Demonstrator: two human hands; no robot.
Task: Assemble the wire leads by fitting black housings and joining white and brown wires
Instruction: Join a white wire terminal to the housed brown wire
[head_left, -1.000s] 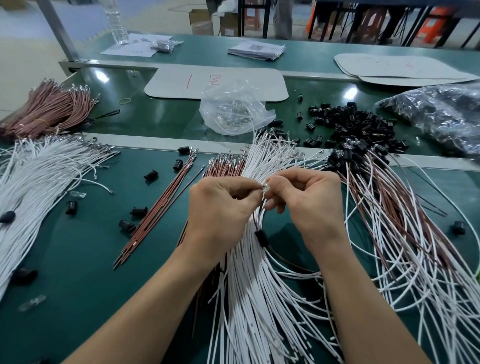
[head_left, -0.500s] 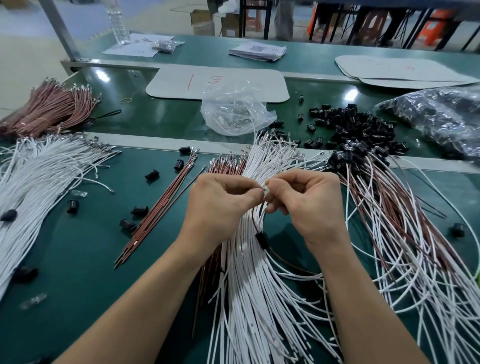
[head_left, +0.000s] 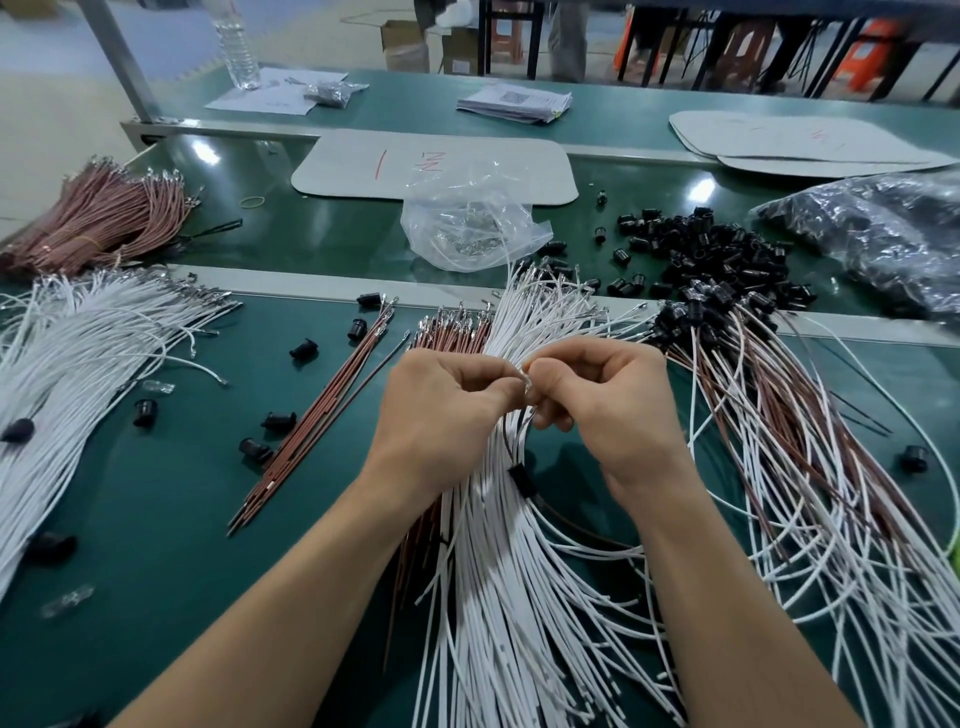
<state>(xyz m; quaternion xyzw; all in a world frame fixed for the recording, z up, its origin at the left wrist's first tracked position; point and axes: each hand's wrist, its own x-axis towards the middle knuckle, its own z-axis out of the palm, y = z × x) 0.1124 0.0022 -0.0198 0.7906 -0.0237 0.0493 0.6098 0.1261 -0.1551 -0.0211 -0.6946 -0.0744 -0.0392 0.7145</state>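
My left hand (head_left: 441, 410) and right hand (head_left: 608, 410) are both curled tight, together pinching one shiny wire end (head_left: 527, 382) between them. Just below them, a black housing (head_left: 521, 480) hangs over the white wires (head_left: 498, 582).

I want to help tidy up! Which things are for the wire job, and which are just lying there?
For the job:
- left hand and right hand, both pinching a wire lead
- white wires
- brown wires
- black housings

Just lying about:
- water bottle
- stack of papers
- white board
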